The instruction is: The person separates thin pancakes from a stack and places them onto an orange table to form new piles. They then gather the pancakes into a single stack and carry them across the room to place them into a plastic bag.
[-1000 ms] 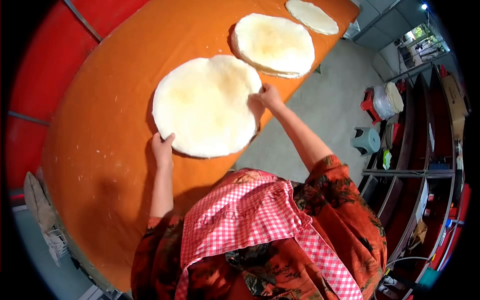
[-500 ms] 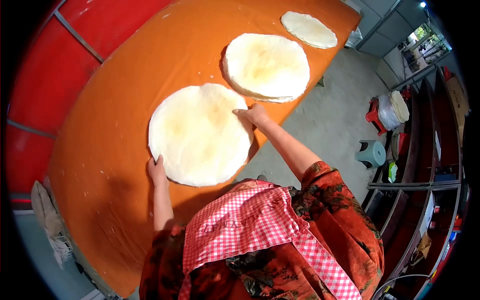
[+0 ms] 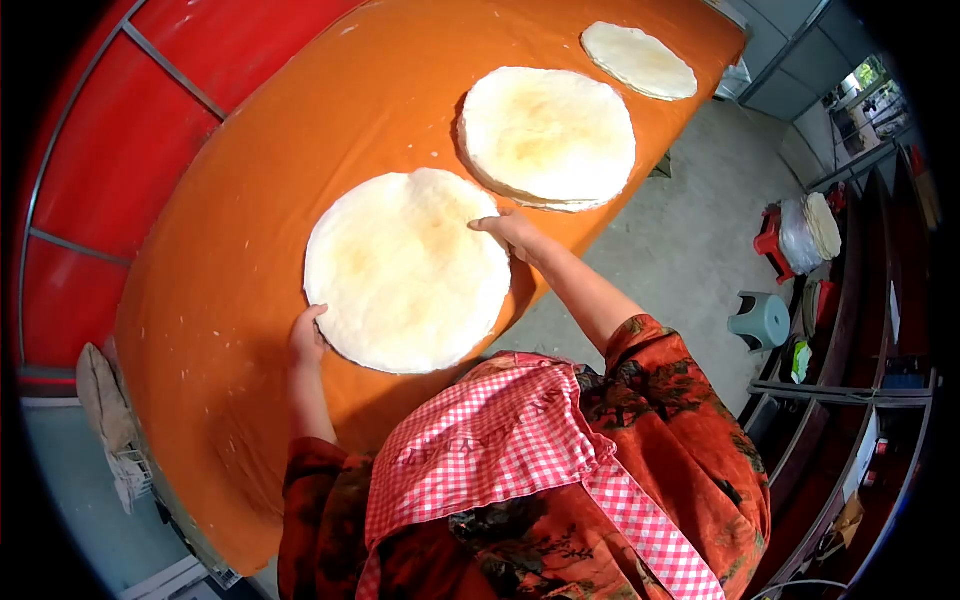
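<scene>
A large round flatbread [image 3: 405, 275] is held at its two sides, over the near part of an orange-covered table [image 3: 230, 190]. My left hand [image 3: 307, 335] grips its lower left edge, thumb on the upper face and the other fingers largely hidden below. On the opposite side, my right hand [image 3: 515, 233] pinches the right edge, its thumb lying over the rim. Just beyond my right hand sits a stack of similar flatbreads [image 3: 545, 135], lightly browned on top. Farther off, near the table's far right, lie thinner-looking flatbreads [image 3: 640, 62].
Red panels [image 3: 130, 170] border the table on the left. To the right, on the concrete floor, are a grey-green stool [image 3: 762, 320] and a red stool [image 3: 772, 245] bearing a plastic-wrapped stack of round breads [image 3: 806, 230]. Shelves [image 3: 845, 300] run along the right side.
The whole view has shifted slightly, moving the surroundings rightward. Both hands keep hold of the flatbread's edges; the left hand and forearm have shifted slightly relative to it.
</scene>
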Motion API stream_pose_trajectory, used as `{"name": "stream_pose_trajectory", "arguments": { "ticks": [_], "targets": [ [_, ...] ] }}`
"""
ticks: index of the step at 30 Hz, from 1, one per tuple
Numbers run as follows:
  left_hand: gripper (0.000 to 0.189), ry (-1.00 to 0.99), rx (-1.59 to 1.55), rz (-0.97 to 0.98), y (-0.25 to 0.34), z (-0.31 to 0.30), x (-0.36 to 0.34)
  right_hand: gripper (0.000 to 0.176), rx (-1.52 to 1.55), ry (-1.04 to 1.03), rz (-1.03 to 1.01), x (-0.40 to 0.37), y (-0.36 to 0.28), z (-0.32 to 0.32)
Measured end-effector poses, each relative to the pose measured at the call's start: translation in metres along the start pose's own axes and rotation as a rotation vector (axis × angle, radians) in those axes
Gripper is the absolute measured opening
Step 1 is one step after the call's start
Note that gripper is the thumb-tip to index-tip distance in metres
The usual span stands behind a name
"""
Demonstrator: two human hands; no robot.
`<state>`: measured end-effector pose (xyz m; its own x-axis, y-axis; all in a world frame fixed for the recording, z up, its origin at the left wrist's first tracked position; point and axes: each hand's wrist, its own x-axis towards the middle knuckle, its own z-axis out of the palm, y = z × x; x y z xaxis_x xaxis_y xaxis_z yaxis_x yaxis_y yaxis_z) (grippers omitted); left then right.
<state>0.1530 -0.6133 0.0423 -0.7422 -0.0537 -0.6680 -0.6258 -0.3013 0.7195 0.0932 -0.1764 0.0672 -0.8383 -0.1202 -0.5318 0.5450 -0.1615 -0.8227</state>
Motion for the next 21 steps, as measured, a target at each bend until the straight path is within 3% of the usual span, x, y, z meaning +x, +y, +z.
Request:
{"name": "stream_pose_trajectory", "arguments": {
  "ticks": [4,5,10,13,16,21],
  "targets": [
    [0.043,-0.118,-0.084,0.124,-0.003,-0.003,0.010,0.051,-0.060,0.016,0.034,0.019,0.015,-0.006],
    [0.043,-0.157,-0.107,0.169,-0.006,-0.005,0.018,0.047,-0.058,0.067,-0.052,0.019,0.018,-0.004],
    [0.045,-0.063,-0.127,0.065,-0.004,-0.011,0.019,0.051,-0.026,0.079,-0.067,0.007,0.011,-0.003],
    [0.048,-0.013,-0.137,0.054,-0.004,-0.006,0.013,0.042,-0.026,0.103,-0.043,0.003,0.009,0.002],
    [0.051,-0.100,-0.182,-0.007,0.005,0.000,0.000,0.048,-0.045,0.053,0.038,0.003,0.003,-0.001],
    [0.054,-0.213,-0.271,0.051,-0.006,0.003,0.009,0.061,0.014,-0.051,0.023,-0.008,-0.008,0.009]
  ]
}}
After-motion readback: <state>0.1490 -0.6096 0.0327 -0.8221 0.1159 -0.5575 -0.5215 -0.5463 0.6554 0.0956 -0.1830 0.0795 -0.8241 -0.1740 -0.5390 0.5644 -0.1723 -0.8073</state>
